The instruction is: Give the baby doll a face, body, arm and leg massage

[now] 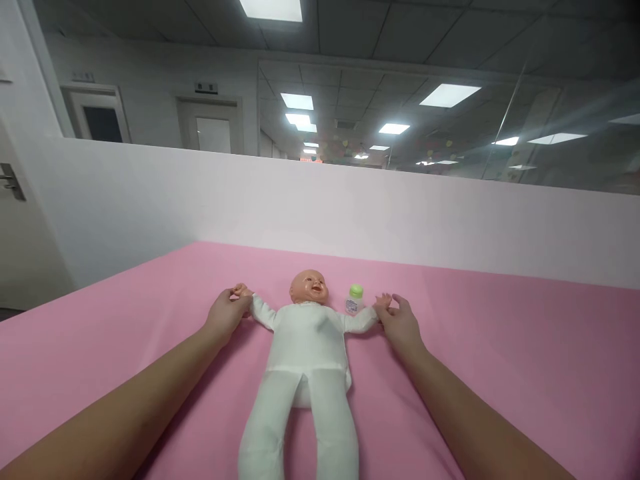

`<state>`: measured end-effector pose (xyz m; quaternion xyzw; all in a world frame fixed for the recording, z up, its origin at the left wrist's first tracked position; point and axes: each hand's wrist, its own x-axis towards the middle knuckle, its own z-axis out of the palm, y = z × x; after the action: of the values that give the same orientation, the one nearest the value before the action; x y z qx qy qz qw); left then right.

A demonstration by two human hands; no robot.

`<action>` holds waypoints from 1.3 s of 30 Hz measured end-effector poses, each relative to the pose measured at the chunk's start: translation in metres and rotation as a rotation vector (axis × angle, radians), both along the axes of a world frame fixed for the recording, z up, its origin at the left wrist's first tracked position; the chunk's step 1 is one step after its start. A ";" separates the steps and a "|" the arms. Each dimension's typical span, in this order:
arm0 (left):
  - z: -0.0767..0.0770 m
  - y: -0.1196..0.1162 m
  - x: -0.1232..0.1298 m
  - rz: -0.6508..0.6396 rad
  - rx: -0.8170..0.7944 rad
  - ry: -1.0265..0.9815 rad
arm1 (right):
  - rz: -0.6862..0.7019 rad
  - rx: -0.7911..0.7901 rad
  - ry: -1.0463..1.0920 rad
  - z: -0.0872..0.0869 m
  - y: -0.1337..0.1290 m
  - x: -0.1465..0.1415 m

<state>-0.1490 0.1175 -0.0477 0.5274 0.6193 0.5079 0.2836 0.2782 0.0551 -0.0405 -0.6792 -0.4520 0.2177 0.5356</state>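
The baby doll (306, 347) lies face-up on the pink sheet (500, 347), head towards the white partition (350, 207), arms spread straight out to either side and legs running down towards the camera. It wears a white one-piece suit that covers it from neck to feet, leaving only the head and the small hands bare.

By its look, the head and hands are hard moulded plastic — glossy, likely a little slick — while the suited torso and legs seem soft and stuffed, so the body would probably sag and the head loll if lifted by one limb. It is likely light. The surest hold would be under the torso or around the chest, with the head supported; the sleeves give fabric to pinch, but the arms look floppy.

The left hand (227, 313) is closed around the doll's hand on that side, fingers curled over it. The right hand (401, 323) lies flatter, its fingers loosely spread against the doll's other hand — touching it, though whether it truly clasps it I cannot tell.

A small bottle with a green cap (355, 299) stands upright just beside the doll's head, above its outstretched arm, near the right hand but apart from it.

Beyond the partition, ceiling lights and glass office walls show.
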 end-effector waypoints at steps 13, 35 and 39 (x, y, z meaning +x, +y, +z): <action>0.029 -0.070 0.058 -0.594 0.483 0.934 | 0.738 0.350 -0.662 0.030 -0.057 -0.077; -0.006 0.013 -0.017 0.104 0.020 0.163 | 0.098 0.008 0.215 -0.003 0.008 0.009; -0.018 0.029 -0.034 0.126 -0.065 0.199 | 0.105 -0.078 0.240 -0.012 0.015 0.014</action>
<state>-0.1835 0.1465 -0.0657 0.5258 0.6924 0.4494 0.2054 0.2920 0.0699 -0.0526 -0.6442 -0.4109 0.3425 0.5467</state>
